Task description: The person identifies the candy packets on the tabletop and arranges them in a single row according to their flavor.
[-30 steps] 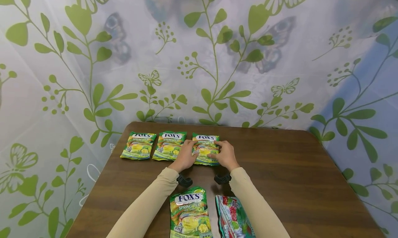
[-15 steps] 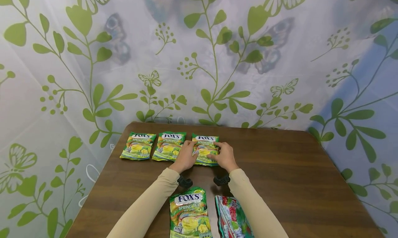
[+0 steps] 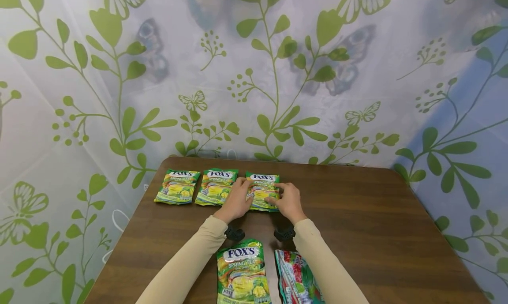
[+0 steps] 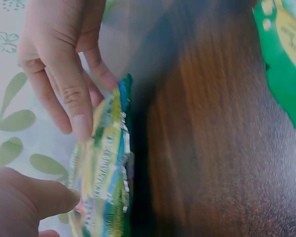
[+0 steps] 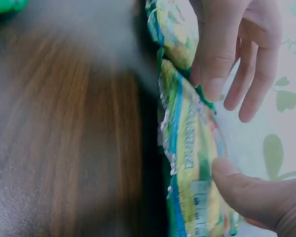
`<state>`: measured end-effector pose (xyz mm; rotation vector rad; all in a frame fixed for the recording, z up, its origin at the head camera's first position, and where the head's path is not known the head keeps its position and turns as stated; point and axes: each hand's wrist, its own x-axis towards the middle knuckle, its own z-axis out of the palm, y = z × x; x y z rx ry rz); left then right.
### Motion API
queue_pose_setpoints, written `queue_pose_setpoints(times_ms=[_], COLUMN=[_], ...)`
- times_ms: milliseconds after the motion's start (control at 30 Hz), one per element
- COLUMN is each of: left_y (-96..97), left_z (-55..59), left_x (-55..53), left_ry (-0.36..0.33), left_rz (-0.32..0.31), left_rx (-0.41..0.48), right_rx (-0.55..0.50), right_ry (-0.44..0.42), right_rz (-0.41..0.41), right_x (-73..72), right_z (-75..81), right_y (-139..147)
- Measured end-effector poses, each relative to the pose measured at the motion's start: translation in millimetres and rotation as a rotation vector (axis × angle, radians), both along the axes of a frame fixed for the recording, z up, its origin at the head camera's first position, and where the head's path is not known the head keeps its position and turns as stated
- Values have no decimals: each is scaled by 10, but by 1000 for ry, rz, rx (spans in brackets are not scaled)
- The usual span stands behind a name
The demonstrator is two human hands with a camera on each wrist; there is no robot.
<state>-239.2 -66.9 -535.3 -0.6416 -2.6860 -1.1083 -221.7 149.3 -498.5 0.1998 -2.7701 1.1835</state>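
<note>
In the head view, a green and yellow FOX'S Spring Tea candy bag [image 3: 263, 193] lies flat on the brown wooden table, the rightmost of three in a back row. My left hand [image 3: 236, 201] rests at its left edge, thumb and fingers spread. At the bag's right edge is my right hand [image 3: 289, 201], thumb over the front and fingers loosely bent. The left wrist view shows the left thumb [image 4: 49, 197] against the bag [image 4: 106, 163]. In the right wrist view, the right thumb [image 5: 241, 185] touches the bag's printed face [image 5: 190, 148]. Neither hand lifts it.
Two matching bags, the middle one [image 3: 216, 187] and the left one [image 3: 177, 188], complete the back row. Nearer me lie a larger Spring Tea bag [image 3: 243, 273] and a red and green candy bag [image 3: 297, 277], partly behind my right sleeve. A patterned curtain [image 3: 254, 96] hangs behind the table [image 3: 365, 224].
</note>
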Motion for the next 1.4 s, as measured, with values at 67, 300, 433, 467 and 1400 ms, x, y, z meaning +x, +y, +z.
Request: queue_pose_setpoints(times_ms=[67, 300, 433, 467, 1400], left_y=[-26, -84, -121, -133, -749], left_z=[-195, -70, 276, 373, 216], left_x=[-103, 69, 406, 501, 1304], left_ry=[48, 72, 24, 11, -123], left_rz=[-8, -59, -103, -110, -185], left_rx=[12, -5, 28, 31, 151], right_rx=[6, 14, -5, -14, -157], right_ry=[1, 35, 49, 43, -96], right_rz=[-3, 33, 73, 80, 209], right_x=[33, 223, 376, 419, 1326], right_z=[27, 179, 223, 226, 343], right_y=[1, -44, -45, -39, 130])
